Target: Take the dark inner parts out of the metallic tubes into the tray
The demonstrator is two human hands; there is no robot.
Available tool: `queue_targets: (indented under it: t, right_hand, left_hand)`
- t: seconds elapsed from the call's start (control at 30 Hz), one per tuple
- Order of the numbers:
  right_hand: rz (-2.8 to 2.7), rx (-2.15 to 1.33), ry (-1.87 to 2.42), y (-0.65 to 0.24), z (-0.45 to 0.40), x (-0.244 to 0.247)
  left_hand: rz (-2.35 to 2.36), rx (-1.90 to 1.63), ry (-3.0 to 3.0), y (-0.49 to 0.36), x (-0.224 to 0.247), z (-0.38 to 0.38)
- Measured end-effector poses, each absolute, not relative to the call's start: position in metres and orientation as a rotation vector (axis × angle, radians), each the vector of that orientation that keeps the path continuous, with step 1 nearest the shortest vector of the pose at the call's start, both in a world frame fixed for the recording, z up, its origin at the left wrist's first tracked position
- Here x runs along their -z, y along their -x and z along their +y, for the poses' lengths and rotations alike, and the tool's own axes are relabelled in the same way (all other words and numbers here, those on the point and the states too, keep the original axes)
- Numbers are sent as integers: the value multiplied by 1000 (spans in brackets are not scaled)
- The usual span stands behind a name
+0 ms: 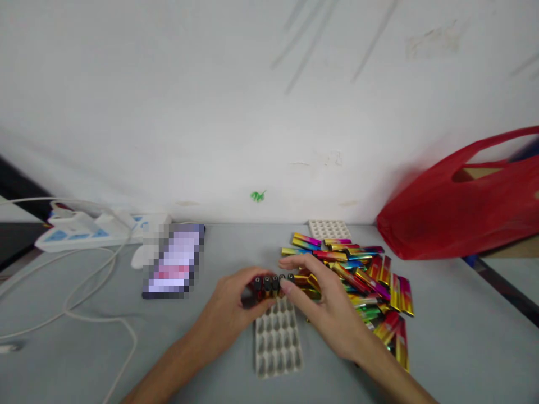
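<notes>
- Two bare hands in view, both over the far end of one white moulded plastic tray with rows of small pockets [277, 342], lying flat on the grey table [455, 336].
- Four small glossy cylinders with dark caps [273, 285], held in a row side by side between both hands, caps toward the camera, just above the tray's far edge.
- Left hand [229, 311]: reaching in from lower left, palm down, fingers curled round the left end of the row, grasping it.
- Right hand [326, 306]: reaching in from lower right, fingers spread and bent, thumb and fingertips pressed on the right end of the row, grasping it too.
- One loose heap of shiny multicoloured metallic sticks [366, 286] just right of the hands, too many and too overlapped to count; gold, red, green and magenta foil-like surfaces.
- One second white pocketed tray [329, 228] behind the heap, near the wall.
- One red plastic carrier bag [463, 213] at far right.
- One phone with blurred screen [174, 261] to the left, well apart from the tray.
- One white power strip with blue switches [84, 230] and white cables [84, 314] at far left.
</notes>
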State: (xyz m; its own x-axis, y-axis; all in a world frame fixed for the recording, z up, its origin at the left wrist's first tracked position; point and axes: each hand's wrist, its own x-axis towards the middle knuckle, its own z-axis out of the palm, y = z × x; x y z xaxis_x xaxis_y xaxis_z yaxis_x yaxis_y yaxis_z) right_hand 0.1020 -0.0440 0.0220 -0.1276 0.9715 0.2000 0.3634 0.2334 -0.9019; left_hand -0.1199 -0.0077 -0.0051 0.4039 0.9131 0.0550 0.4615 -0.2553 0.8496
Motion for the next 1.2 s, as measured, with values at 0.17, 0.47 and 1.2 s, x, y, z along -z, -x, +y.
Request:
queue_targets:
  t: [0.17, 0.47, 1.2]
  right_hand:
    - [-1719, -582, 1346, -108, -38, -16]
    - [-1946, 42, 1695, -114, -27, 3]
    - [-2059, -146, 1534, -115, -29, 13]
  left_hand:
    - [1194, -748, -1840, 120, 5, -9]
    - [1212, -748, -1862, 121, 4, -10]
    - [1186, -725, -1862, 121, 10, -8]
